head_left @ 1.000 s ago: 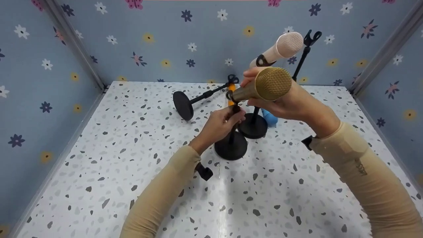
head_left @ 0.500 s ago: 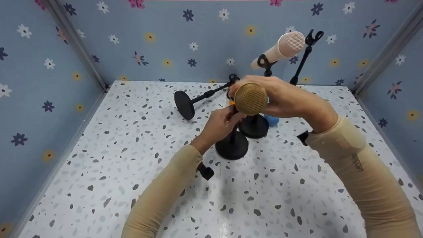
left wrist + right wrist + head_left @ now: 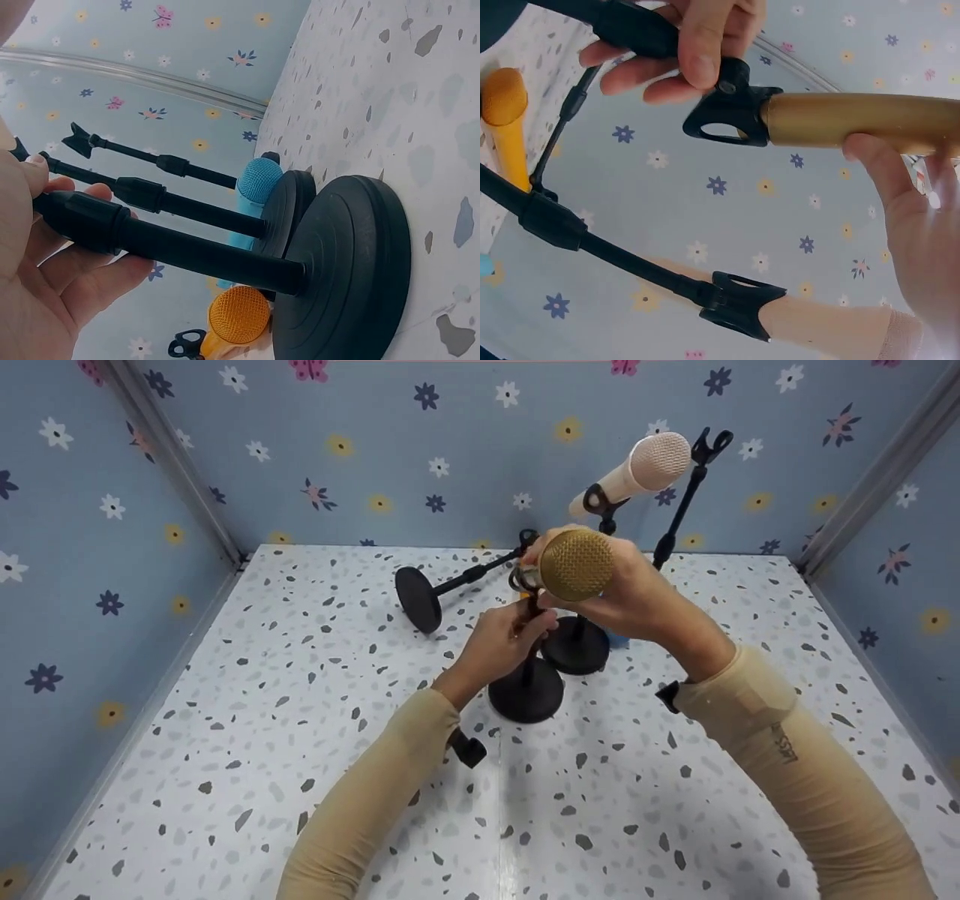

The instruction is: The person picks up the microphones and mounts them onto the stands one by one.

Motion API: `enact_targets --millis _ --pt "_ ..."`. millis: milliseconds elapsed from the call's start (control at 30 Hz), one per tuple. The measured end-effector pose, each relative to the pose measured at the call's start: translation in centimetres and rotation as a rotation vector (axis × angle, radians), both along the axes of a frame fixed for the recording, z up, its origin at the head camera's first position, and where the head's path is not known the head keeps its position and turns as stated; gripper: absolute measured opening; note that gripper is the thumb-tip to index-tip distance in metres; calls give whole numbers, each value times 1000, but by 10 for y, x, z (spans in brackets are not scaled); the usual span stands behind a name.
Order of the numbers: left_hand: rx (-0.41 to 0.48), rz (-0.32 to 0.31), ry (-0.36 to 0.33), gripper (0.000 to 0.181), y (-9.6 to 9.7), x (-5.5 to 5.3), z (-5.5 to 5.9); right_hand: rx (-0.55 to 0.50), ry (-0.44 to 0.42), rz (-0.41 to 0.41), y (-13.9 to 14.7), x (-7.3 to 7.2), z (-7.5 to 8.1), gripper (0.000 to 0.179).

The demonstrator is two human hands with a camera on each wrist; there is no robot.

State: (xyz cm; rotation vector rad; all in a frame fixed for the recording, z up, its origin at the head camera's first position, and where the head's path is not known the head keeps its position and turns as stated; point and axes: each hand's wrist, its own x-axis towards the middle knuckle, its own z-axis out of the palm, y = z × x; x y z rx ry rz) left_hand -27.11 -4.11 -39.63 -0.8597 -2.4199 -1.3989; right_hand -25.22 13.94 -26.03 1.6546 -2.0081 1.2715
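My right hand [image 3: 637, 589] holds a gold microphone [image 3: 576, 565] by its body, with the mesh head facing the head camera. In the right wrist view, the tail end of its handle sits at the mouth of a black clip [image 3: 731, 116]. That clip tops a short black microphone stand [image 3: 210, 259], upright on its round base [image 3: 525, 694]. My left hand [image 3: 491, 649] grips the stand's pole near its collar, just below the clip. Behind it, a pale pink microphone [image 3: 652, 465] rests in the clip of a second stand [image 3: 576, 649].
A third stand [image 3: 675, 514] rises at the back right with nothing in its clip. Another stand [image 3: 418, 598] lies tipped over at left. An orange microphone [image 3: 238, 315] and a blue microphone [image 3: 259, 180] lie behind the bases. Flowered panels [image 3: 375, 450] enclose the speckled table [image 3: 337, 750].
The right hand has moved left and inward with the gold microphone, which first swung down toward the head camera, then rose slightly. The left hand keeps its grip on the stand.
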Motion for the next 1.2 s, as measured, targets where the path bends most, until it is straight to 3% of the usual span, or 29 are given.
enact_targets --millis 167,233,300,367,533,633,700,900,1033,1200 --pt "11 -23 -35 34 0 0 1 141 5 134 5 -9 13 47" --pt "21 -27 -40 35 -1 0 1 200 -41 109 7 -12 20 47" --pt "26 -26 -27 34 -2 1 1 206 -73 49 5 -13 22 45" --pt "32 -25 -10 34 -2 1 0 174 -47 -53 1 -11 20 45" --pt "44 -34 28 30 -1 2 -1 11 194 -314 -20 -1 0 48" --pt "60 -29 5 29 -2 3 -2 -51 242 -373 -26 1 -12 48" --pt "69 -37 -41 31 -3 3 -1 -73 190 -352 -22 0 -17 46" --pt "168 -111 -234 33 -6 3 2 -128 -20 -178 -4 -6 -19 40" --pt "214 -120 -321 43 -7 4 6 -137 -52 -152 2 -8 -18 44" --pt "280 -145 -359 45 -5 3 9 -151 -75 -151 4 -7 -17 43"
